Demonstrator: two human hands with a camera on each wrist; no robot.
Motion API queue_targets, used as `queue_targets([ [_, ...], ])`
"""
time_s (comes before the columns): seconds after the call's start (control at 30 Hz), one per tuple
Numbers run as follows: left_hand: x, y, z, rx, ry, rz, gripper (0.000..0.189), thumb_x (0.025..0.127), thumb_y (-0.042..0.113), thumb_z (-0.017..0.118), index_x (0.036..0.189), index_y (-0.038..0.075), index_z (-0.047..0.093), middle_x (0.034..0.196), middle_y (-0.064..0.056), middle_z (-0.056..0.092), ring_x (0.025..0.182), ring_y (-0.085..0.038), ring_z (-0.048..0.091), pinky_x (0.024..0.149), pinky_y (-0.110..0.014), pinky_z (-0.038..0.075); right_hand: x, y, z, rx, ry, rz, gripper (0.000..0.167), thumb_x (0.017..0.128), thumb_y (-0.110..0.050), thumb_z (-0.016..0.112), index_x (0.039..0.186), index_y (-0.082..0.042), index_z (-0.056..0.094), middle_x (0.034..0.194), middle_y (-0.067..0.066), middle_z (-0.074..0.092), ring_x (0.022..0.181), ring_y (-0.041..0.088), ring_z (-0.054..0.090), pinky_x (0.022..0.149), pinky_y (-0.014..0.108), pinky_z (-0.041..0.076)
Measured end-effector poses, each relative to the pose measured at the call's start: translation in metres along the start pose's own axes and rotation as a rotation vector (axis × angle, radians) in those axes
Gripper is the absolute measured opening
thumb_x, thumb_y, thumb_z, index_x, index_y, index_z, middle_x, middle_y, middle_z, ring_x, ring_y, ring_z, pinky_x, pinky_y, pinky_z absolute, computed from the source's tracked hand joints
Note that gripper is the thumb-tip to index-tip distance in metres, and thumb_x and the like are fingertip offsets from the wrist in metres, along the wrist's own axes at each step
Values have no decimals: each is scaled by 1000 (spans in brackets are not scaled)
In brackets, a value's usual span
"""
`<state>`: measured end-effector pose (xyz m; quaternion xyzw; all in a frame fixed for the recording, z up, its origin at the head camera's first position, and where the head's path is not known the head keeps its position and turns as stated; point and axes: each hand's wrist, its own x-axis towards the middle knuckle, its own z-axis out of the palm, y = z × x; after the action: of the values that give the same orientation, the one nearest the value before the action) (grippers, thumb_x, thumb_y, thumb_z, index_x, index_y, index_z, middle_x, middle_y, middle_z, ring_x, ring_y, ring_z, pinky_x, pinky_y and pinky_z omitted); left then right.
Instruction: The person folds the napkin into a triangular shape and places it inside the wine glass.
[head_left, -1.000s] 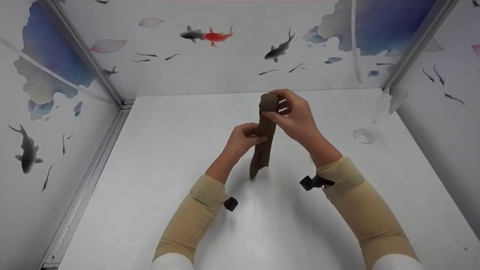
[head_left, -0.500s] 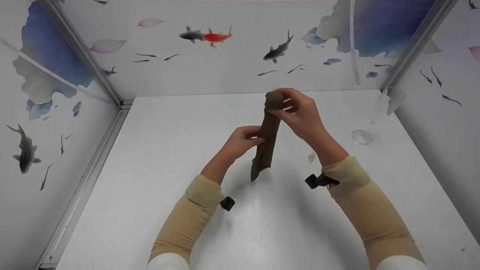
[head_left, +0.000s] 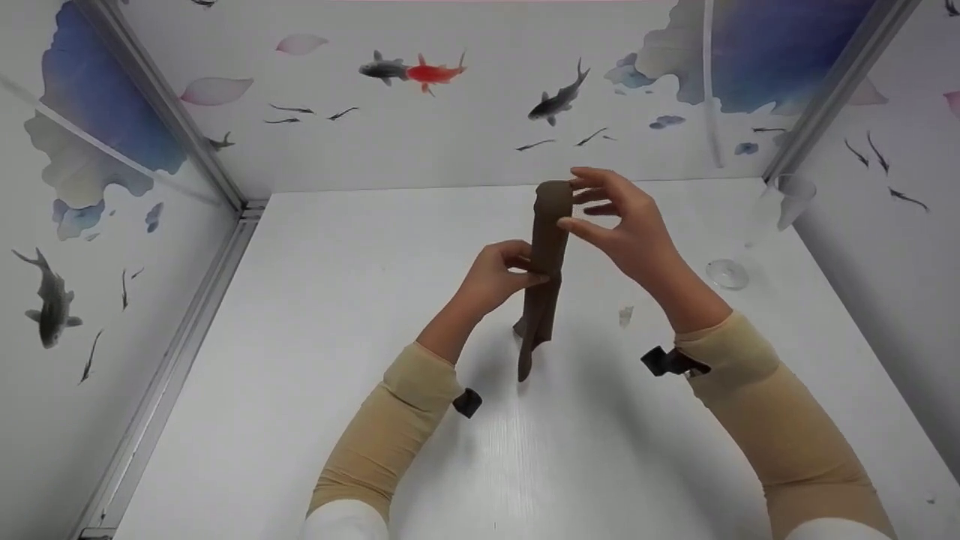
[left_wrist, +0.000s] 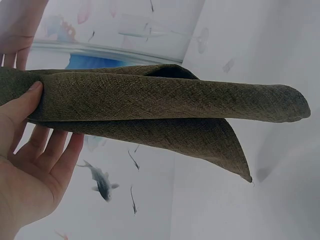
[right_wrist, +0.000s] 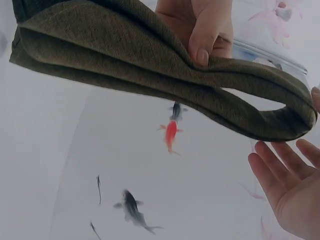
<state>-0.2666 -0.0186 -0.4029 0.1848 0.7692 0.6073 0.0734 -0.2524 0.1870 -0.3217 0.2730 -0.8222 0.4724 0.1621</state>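
A dark brown cloth napkin (head_left: 551,232), folded into a long strip, hangs nearly upright over the white table. Its top end bends round into a loop, seen from the side in the right wrist view, and loose corners (left_wrist: 225,150) flare at the lower end. My left hand (head_left: 499,277) pinches the folded layers near the middle, thumb in front and fingers behind. At the looped top, my right hand (head_left: 626,221) has its fingers spread and extended, fingertips right at the cloth's edge. In the right wrist view that hand (right_wrist: 290,190) is beside the loop (right_wrist: 292,122).
A clear stemmed glass (head_left: 726,274) is at the back right of the white table (head_left: 337,300). A small clear object (head_left: 625,316) lies on the table near my right wrist. Panels printed with fish (head_left: 431,73) enclose the back and sides.
The napkin has shifted slightly right and stands straighter. My right hand has loosened from its looped top and drawn right, fingers spreading. My left hand keeps its pinch.
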Motion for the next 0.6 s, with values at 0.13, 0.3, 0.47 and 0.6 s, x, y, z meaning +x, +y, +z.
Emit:
queue_targets([
  [0.13, 0, 1, -2, -3, 19, -5, 21, 84, 0, 75, 103, 5, 70, 100, -4, 68, 101, -16, 64, 83, -29, 53, -6, 11, -22, -43, 97, -1, 49, 88, -15, 75, 133, -6, 58, 121, 4, 63, 107, 16, 60, 92, 29, 48],
  [0.3, 1, -2, -5, -14, 42, -34, 20, 83, -2, 75, 101, 5, 70, 101, -4, 68, 102, -16, 63, 83, -28, 53, -18, 36, -50, -107, 198, 114, 41, 90, -21, 72, 128, -9, 62, 118, 5, 63, 107, 17, 57, 93, 26, 46],
  [0.47, 2, -6, -9, -23, 64, -40, 19, 84, -2, 74, 100, 6, 70, 101, -4, 68, 102, -16, 63, 82, -29, 53, -30, 68, -70, -191, 261, 226, 43, 91, -33, 70, 127, -12, 62, 119, 6, 62, 111, 16, 53, 94, 22, 40],
  [0.6, 3, -9, -9, -19, 85, -52, 19, 84, -1, 74, 101, 7, 70, 102, -3, 68, 101, -16, 63, 83, -29, 53, -41, 92, -86, -263, 316, 237, 43, 91, -32, 70, 125, -7, 63, 120, 7, 62, 115, 17, 50, 93, 20, 35],
])
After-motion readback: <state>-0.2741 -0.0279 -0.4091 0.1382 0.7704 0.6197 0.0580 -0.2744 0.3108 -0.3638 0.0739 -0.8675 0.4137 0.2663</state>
